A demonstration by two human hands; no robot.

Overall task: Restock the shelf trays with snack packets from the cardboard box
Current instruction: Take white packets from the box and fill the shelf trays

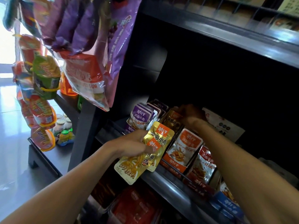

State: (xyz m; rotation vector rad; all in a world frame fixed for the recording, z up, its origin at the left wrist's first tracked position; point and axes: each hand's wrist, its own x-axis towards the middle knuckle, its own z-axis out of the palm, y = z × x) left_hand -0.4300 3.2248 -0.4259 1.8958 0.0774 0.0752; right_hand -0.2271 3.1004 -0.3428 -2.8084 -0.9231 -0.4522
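Observation:
My left hand (pixel 132 145) grips a small stack of gold snack packets (pixel 145 152) in front of the shelf edge. My right hand (pixel 191 114) reaches deep into the shelf and curls over the back of the gold packet row (pixel 173 120) in its tray; what its fingers hold is in shadow. Beside that row stand purple packets (pixel 140 118) on the left, then orange packets (pixel 182 147), red packets (pixel 204 165) and blue packets (pixel 226 201) to the right. The cardboard box is not in view.
Large purple and red snack bags (pixel 90 46) hang overhead at the left. A side rack carries Tomato chip bags (pixel 42 110) and small bottles (pixel 64 130). The dark shelf rail (pixel 161 180) runs below the trays, with red packs (pixel 135 207) on the shelf beneath.

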